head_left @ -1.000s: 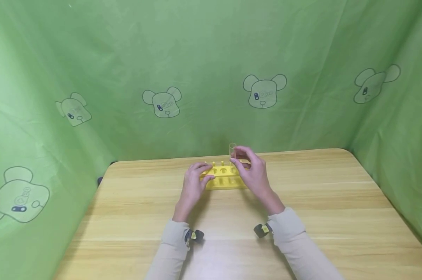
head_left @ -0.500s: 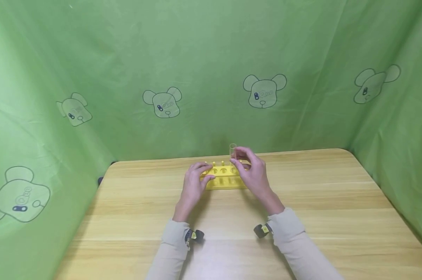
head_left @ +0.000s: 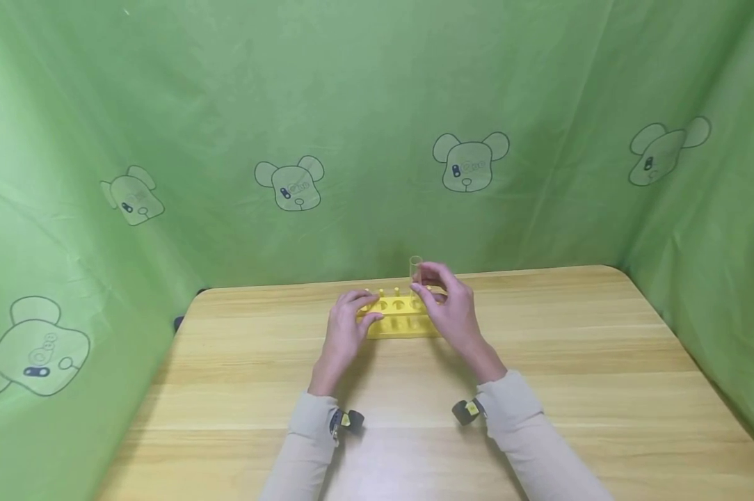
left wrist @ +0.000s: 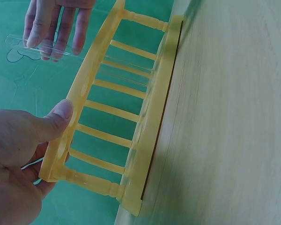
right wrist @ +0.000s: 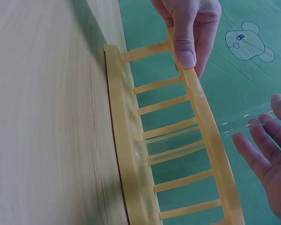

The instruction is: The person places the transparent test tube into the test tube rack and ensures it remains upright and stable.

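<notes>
A yellow test tube rack (head_left: 402, 328) stands upright near the table's far edge. My left hand (head_left: 346, 323) grips its left end; in the left wrist view the thumb lies on the top rail (left wrist: 79, 84) with fingers beneath. A clear test tube (head_left: 416, 267) stands in a hole right of the rack's middle. My right hand (head_left: 457, 306) pinches the tube's upper part, its rim showing above the fingers. Through the open side of the rack, the right wrist view shows the tube's lower part (right wrist: 173, 136) reaching down to the base (right wrist: 119, 122).
The wooden table (head_left: 414, 431) stretches toward me and to both sides. Green cloth (head_left: 377, 125) with bear-head outlines hangs behind and along the sides. Several pegs (head_left: 397, 292) rise along the back of the rack. A dark camera sits at each wrist.
</notes>
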`<state>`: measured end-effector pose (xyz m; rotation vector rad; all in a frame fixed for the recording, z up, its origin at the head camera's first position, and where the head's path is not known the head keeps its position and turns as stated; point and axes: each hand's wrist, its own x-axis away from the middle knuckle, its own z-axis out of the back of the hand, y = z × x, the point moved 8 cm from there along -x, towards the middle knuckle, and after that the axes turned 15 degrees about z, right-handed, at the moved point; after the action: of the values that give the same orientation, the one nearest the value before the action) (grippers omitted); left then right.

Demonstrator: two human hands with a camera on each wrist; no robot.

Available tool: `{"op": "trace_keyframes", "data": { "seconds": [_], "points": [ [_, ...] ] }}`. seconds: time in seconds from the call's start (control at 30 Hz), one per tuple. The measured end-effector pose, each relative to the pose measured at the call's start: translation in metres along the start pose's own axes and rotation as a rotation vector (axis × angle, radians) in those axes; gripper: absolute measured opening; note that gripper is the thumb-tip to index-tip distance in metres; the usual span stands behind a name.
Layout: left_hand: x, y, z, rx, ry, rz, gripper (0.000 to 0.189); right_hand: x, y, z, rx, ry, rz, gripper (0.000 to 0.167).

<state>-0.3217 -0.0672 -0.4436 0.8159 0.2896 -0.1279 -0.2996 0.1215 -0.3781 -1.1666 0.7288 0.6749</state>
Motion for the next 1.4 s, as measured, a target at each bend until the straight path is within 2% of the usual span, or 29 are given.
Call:
{"op": "trace_keyframes", "data": {
  "seconds": [0.3,0.57,0.83,0.97,1.3,1.4],
  "points": [
    [-0.001,-0.003,-0.003,0.001,-0.012,0.017,0.038,0.0,-0.001,0.002,-0.012,0.001,0.005,0.035],
    [0.0,-0.001,0.0,0.018,-0.011,0.002,0.038,-0.002,-0.003,0.002,-0.017,-0.013,-0.008,0.035],
    [-0.001,-0.002,-0.002,-0.022,-0.043,0.046,0.038,0.008,0.029,-0.001,0.006,-0.039,-0.034,0.037],
    [-0.002,-0.003,-0.004,-0.029,-0.063,0.06,0.039,0.01,0.038,0.0,0.017,-0.059,-0.055,0.039],
    [-0.002,-0.004,-0.003,-0.029,-0.076,0.055,0.04,0.009,0.039,0.003,0.014,-0.112,-0.09,0.038],
    [-0.002,-0.002,-0.001,-0.001,-0.09,0.06,0.042,0.008,0.038,0.007,0.027,-0.133,-0.101,0.036]
  ]
}}
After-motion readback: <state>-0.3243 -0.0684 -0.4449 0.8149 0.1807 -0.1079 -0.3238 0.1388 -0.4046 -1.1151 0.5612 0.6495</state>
